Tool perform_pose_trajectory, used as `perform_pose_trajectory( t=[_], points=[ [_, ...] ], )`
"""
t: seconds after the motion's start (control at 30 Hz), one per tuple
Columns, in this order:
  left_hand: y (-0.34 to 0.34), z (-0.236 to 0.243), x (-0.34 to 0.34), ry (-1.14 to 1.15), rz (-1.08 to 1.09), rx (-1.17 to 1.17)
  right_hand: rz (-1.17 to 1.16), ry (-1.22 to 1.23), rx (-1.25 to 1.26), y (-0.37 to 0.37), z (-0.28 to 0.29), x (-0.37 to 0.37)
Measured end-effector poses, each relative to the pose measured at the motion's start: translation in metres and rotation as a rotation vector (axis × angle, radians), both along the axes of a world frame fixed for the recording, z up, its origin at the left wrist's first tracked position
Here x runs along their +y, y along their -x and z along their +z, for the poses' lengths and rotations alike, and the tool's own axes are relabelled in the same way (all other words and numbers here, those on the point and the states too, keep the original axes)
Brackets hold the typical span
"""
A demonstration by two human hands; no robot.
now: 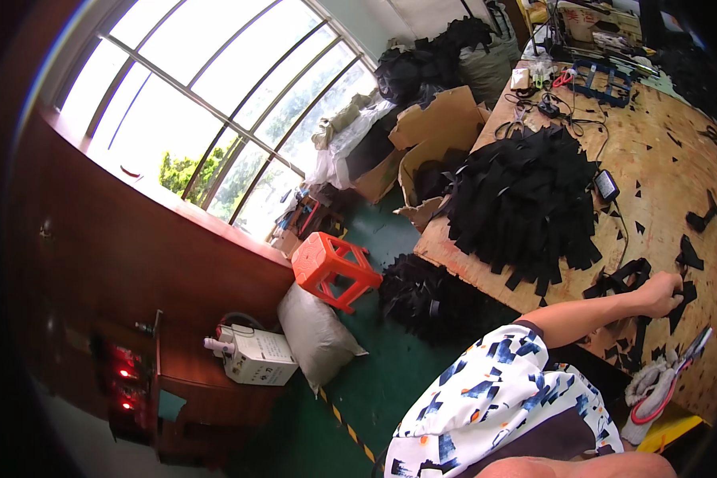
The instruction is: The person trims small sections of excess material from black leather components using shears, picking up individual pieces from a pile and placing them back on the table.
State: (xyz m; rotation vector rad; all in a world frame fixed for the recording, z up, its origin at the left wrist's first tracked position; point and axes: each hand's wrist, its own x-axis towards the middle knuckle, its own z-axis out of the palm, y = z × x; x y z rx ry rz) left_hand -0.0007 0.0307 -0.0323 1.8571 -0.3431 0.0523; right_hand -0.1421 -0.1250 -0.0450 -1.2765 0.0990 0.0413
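My left hand is over the right part of the wooden table, its fingers bent and closed on a black fabric piece. A looped black strip lies by its wrist, and small black scraps are scattered below it. Nearer the table's front edge is my right hand, in a pale knitted glove and closed around red-handled scissors. The blades point up and to the right; the fingers are partly hidden.
A large heap of black fabric strips covers the table's left side, beside a black power adapter. A second black pile lies on the floor near an orange stool. Open cardboard boxes stand against the table's far left edge.
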Motion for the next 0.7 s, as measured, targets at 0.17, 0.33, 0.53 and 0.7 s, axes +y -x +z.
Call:
perform_pose_trajectory(
  t=[0.17, 0.33, 0.53, 0.7],
  points=[
    [0.002, -0.002, -0.002, 0.014, 0.037, -0.025, -0.072, -0.037, 0.034, -0.001, -0.004, -0.001],
    [0.007, 0.003, 0.003, -0.012, -0.013, -0.034, -0.132, -0.154, 0.003, -0.002, -0.003, 0.005],
    [0.015, 0.018, -0.007, -0.001, -0.147, 0.022, 0.209, -0.360, -0.102, -0.012, -0.053, -0.035],
    [0.020, 0.021, 0.015, -0.111, -0.095, 0.055, 0.051, -0.258, -0.021, 0.000, -0.010, -0.007]
  ],
)
